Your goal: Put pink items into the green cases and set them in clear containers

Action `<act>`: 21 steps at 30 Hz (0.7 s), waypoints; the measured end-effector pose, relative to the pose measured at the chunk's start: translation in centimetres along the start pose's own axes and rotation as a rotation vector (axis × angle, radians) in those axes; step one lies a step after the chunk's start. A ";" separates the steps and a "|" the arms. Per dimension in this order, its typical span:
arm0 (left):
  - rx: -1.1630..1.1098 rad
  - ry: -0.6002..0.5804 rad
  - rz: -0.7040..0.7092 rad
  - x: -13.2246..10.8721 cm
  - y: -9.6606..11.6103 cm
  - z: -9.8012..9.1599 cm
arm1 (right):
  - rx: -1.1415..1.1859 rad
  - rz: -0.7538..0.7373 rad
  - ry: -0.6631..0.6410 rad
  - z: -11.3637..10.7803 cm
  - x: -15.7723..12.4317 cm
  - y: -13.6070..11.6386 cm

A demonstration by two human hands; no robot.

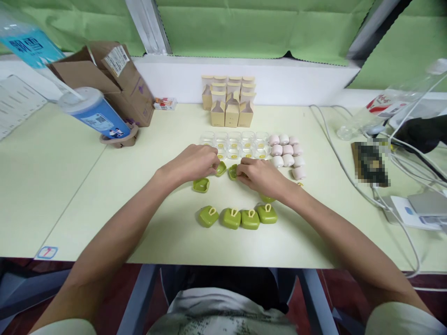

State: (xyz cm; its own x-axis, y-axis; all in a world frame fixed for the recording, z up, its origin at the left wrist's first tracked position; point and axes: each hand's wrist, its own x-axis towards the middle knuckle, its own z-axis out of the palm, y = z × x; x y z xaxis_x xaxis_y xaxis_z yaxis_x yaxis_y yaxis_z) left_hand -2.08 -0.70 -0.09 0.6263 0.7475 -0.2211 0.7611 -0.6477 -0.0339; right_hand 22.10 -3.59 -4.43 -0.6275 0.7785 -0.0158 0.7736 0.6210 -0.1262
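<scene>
My left hand [202, 160] is curled, its fingertips closed on the near-left edge of a small open green case [221, 169]. My right hand [258, 174] has its fingers bent together on another open green case [232, 172] just to the right; its fingers hide part of it. Below my left hand lies a separate open green half [201, 185]. Nearer the table edge stands a row of closed green cases with yellow loops, among them a left one [208, 217] and a right one [267, 214]. Another green piece [267, 197] is partly covered by my right wrist.
Behind the hands are rows of clear cups [234, 144] with yellow marks, and pink and white small jars [287, 150]. Open beige boxes [225, 111] stand at the wall. A carton [129, 88] and a blue drink cup [101, 116] are left; cables [335, 153] and a bottle [380, 109] right.
</scene>
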 end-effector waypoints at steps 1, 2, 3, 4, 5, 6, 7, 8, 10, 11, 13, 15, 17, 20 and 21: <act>0.004 -0.005 -0.006 0.1 0.2 0.0 | 0.002 0.004 -0.003 0.0 0.0 -0.1; 0.009 -0.005 -0.018 0.1 0.3 -0.1 | 0.005 0.008 -0.008 0.0 0.1 -0.2; 0.018 -0.004 -0.044 -0.1 0.4 -0.2 | 0.007 0.013 -0.012 -0.1 0.1 -0.3; 0.032 -0.012 -0.092 -0.3 0.4 -0.5 | 0.010 0.020 -0.015 -0.2 0.3 -0.4; 0.048 -0.031 -0.161 -0.6 0.4 -0.8 | 0.014 0.025 -0.017 -0.2 0.4 -0.5; 0.063 -0.067 -0.245 -0.9 0.4 -1.1 | 0.018 0.029 -0.019 -0.3 0.5 -0.6; 0.074 -0.117 -0.328 -1.3 0.4 -1.4 | 0.021 0.032 -0.020 -0.3 0.7 -0.7; 0.075 -0.176 -0.397 -1.5 0.5 -1.6 | 0.023 0.033 -0.022 -0.4 0.8 -0.8; 0.054 -0.277 -0.469 -1.6 0.8 -1.9 | 0.024 0.035 -0.021 -0.4 1.1 -1.0; 0.042 -0.302 -0.479 -1.6 0.9 -1.8 | 0.023 0.037 -0.020 -0.4 1.2 -1.1; 0.027 -0.304 -0.469 -1.1 1.3 -1.5 | 0.024 0.042 -0.021 -0.5 1.2 -1.2; 0.034 -0.269 -0.446 -0.7 1.4 -1.1 | 0.024 0.041 -0.031 -0.6 1.2 -1.3; 0.043 -0.236 -0.429 -0.4 1.4 -0.8 | 0.019 0.038 -0.040 -0.7 1.1 -1.3; 0.050 -0.230 -0.413 -0.5 1.3 -0.9 | 0.010 0.035 -0.041 -0.6 1.0 -1.3; 0.048 -0.234 -0.409 -0.6 1.3 -0.9 | 0.010 0.033 -0.039 -0.6 1.0 -1.2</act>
State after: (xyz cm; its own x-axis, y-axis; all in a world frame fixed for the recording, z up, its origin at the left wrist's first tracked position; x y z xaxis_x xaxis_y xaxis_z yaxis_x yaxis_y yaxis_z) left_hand -1.35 -1.87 0.93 0.2181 0.8929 -0.3939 0.9251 -0.3177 -0.2079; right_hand 20.56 -3.52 -3.73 -0.6045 0.7944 -0.0589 0.7934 0.5937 -0.1345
